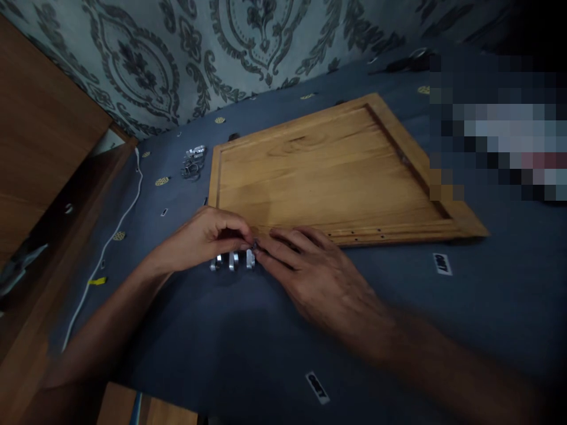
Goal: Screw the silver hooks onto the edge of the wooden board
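Three metal pieces [233, 261] lie by your left hand [206, 235], apparently pinching a small part [255, 243]; your right hand [316, 268] spreads over the panel [328, 171].

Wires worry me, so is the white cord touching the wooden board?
Apart: the head view shows blue cloth between the white cord and the wooden board.

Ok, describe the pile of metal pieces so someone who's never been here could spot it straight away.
Find the large wooden panel on the dark blue cloth. Just left of its far left corner lies the metal pile. It's a silvery jumble, unlike the three metal pieces lined up beside the left hand.
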`<state>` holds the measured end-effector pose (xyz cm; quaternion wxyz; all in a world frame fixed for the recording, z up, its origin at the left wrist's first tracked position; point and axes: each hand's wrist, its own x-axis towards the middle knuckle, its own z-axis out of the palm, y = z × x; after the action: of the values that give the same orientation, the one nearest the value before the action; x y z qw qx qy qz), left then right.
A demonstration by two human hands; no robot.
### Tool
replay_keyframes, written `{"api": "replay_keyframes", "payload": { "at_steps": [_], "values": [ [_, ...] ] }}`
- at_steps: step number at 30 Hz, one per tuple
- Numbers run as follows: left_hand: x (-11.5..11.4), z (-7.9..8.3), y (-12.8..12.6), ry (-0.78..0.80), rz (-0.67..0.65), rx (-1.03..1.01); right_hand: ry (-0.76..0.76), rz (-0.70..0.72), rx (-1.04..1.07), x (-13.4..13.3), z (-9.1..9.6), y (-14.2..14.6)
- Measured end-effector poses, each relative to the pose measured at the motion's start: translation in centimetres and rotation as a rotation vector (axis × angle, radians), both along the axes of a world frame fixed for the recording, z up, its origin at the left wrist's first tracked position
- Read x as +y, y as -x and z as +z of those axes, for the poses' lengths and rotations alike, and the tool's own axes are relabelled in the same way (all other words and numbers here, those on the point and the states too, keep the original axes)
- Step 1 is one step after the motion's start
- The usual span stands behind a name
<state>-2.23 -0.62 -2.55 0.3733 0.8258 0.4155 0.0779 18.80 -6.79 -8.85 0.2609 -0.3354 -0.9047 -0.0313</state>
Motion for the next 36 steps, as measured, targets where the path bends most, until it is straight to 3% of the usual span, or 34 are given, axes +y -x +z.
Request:
{"api": "replay_keyframes", "payload": {
  "at_steps": [14,36],
  "values": [
    [-0.05,0.08,-0.19,0.044,0.068,0.001,0.046,0.003,-0.04,-0.03,0.15,-0.02],
    [0.27,-0.34,-0.09,0.074,0.03,-0.069,0.053,0.013,-0.025,-0.02,-0.01,0.02]
  ]
}}
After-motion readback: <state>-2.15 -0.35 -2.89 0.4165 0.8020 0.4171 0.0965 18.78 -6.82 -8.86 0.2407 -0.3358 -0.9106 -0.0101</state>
